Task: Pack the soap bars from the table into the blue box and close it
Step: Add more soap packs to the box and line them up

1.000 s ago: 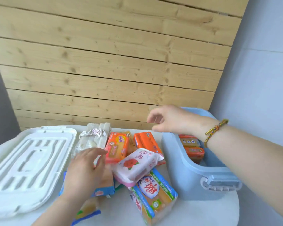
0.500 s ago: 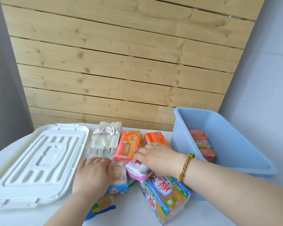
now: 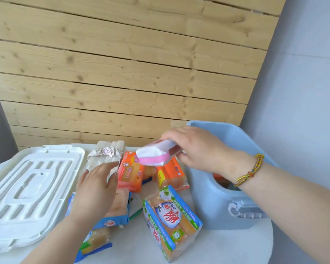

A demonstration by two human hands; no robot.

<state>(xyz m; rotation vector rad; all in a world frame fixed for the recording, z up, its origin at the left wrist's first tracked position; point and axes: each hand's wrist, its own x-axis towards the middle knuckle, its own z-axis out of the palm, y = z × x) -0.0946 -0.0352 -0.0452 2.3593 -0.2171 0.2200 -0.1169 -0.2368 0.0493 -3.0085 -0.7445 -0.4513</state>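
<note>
Right hand (image 3: 200, 149) with pink soap (image 3: 155, 155) beside blue box rim (image 3: 220, 123)

The lid (image 3: 27, 187) lies flat on the left side of the table (image 3: 227, 244). The box (image 3: 208, 206) stands by the right edge. The soap packs lie in a heap between them. A long pack (image 3: 105, 155) is at the back of the heap. In front of it sit a left pack (image 3: 130, 174) and a right pack (image 3: 170, 174), side by side. A big pack (image 3: 170, 221) is nearest the front edge. My left hand (image 3: 97, 187) is over the left part of the heap. My right hand (image 3: 200, 149) holds one soap pack (image 3: 154, 155) up above the heap, just left of the box
</note>
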